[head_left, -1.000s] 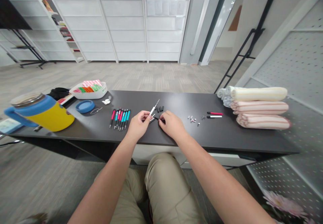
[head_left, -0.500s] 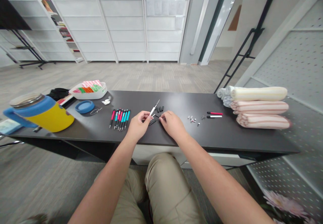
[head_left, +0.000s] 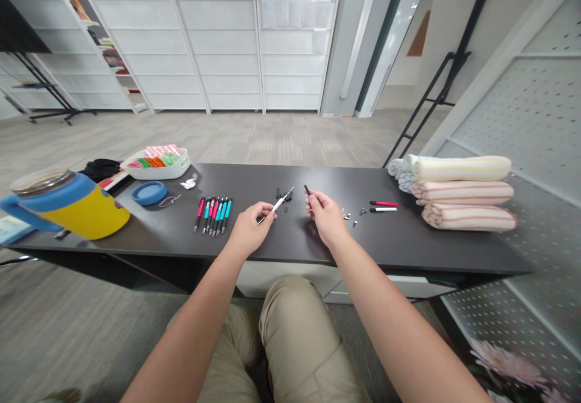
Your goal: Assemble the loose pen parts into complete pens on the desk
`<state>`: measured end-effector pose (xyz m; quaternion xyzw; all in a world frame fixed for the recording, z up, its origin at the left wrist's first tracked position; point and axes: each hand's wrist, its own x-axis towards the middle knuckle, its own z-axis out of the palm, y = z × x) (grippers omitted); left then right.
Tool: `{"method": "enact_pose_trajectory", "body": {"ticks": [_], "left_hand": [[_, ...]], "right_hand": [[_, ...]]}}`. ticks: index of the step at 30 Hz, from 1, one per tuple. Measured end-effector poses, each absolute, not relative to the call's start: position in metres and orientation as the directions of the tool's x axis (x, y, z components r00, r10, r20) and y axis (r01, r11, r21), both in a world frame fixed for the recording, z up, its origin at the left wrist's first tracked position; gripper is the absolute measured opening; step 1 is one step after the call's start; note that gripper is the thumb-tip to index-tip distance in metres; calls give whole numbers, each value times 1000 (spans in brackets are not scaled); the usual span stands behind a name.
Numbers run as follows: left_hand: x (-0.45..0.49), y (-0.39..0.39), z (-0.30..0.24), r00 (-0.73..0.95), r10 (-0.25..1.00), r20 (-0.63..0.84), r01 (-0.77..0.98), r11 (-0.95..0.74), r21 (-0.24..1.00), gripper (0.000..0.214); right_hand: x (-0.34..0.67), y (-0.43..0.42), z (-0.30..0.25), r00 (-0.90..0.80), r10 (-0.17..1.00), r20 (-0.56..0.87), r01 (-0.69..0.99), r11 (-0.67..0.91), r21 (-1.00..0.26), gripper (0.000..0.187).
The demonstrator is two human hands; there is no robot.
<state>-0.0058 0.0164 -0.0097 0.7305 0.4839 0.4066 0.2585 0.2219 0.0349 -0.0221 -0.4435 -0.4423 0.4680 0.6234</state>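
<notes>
My left hand [head_left: 251, 226] pinches a thin white pen refill [head_left: 278, 201] that points up and to the right over the black table [head_left: 254, 233]. My right hand [head_left: 325, 212] is raised a little to the right of it, fingers closed on a small black pen part [head_left: 307, 189]. Between the two hands, a few short black pen parts [head_left: 284, 193] lie on the table. A row of several pink and teal pens [head_left: 213, 212] lies left of my left hand. Small metal bits [head_left: 351, 216] lie just right of my right hand.
Two pens [head_left: 382, 206], one red and one white, lie right of the metal bits, before a stack of rolled towels [head_left: 458, 191]. At the left stand a yellow and blue jug [head_left: 59, 206], a blue ring [head_left: 149, 192] and a white tray [head_left: 157, 162] of coloured items.
My right hand has lifted off the table and moved right with a black part in its fingers. The left hand has tilted the refill toward it.
</notes>
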Motion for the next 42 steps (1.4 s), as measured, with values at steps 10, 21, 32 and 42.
{"method": "enact_pose_trajectory", "body": {"ticks": [10,21,32,42], "left_hand": [[-7,18,-12,197,903,381,593,-420,688,14],[-5,14,-4,245,892,379,652,-441,617,17],[-5,15,-5,259,881,397,638,-464,614,16],[-7,15,-5,276,871,407,608,-486,628,20]], "right_hand": [[219,28,-14,134,985,107,-366,149,-918,46],[223,28,-13,247,945,213,-227,270,-936,37],[222,26,-10,198,954,224,-113,249,-962,39],[220,23,-14,17,980,196,-96,197,-976,32]]}}
